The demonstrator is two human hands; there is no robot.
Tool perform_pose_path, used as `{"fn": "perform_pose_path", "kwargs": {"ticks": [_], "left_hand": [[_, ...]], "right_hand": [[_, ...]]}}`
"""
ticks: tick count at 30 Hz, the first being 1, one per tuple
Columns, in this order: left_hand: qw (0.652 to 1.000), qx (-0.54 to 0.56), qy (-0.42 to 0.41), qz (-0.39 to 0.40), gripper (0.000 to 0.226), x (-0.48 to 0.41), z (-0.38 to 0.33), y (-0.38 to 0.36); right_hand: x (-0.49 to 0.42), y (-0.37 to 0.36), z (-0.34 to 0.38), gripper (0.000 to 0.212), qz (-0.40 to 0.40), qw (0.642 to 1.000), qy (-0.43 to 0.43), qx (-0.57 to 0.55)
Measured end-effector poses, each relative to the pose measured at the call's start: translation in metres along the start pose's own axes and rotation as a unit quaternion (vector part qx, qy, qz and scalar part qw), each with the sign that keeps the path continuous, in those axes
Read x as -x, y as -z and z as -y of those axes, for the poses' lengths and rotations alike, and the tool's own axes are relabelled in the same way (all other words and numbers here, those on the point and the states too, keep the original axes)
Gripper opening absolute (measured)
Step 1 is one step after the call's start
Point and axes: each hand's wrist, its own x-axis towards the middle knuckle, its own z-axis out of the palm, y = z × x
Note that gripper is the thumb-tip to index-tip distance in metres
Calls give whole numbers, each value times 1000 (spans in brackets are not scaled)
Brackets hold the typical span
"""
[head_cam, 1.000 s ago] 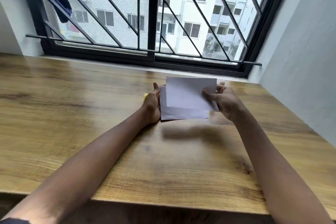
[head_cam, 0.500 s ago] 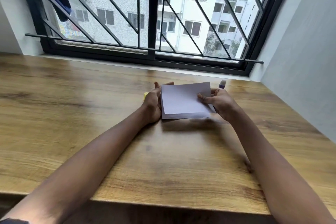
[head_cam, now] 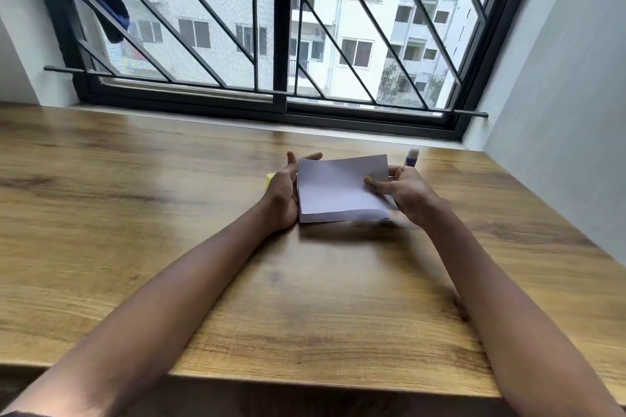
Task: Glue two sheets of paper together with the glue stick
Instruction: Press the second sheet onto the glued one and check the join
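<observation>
Sheets of paper [head_cam: 342, 189], one stacked on the other with a sliver of the lower one showing along the near edge, are sitting low over the wooden table [head_cam: 135, 213] between both hands; a shadow underneath suggests they are hovering slightly, though contact is unclear. The step in hand is probably squaring the two sheets up for joining; whether glue is already on them cannot be seen. The glue stick [head_cam: 411, 157] is standing upright on the table just beyond the right hand [head_cam: 403, 193], untouched. The next move is likely calling for matched edges, then flat pressure onto the table. The left hand [head_cam: 288, 189] is standing on its edge against the stack's left side, fingers straight and relaxed, thumb up, bracing rather than gripping. The right hand is pinching the right edge, thumb on top, fingers curling beneath. Both forearms are reaching forward and converging. A small yellow object [head_cam: 270, 179] is peeking out behind the left hand.
</observation>
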Motion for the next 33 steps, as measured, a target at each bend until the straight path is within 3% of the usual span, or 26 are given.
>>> {"fn": "perform_pose_path", "kwargs": {"ticks": [8,28,33], "left_hand": [[1000,-3,-21,1,47,3,1,-2],[998,27,-29,-47,34,4,1,-5],[998,35,-33,-51,34,5,1,-4]], "right_hand": [[3,-4,1,23,-5,999,7,35],[20,10,15,36,-78,987,39,136],[23,16,15,43,-99,973,42,204]]}}
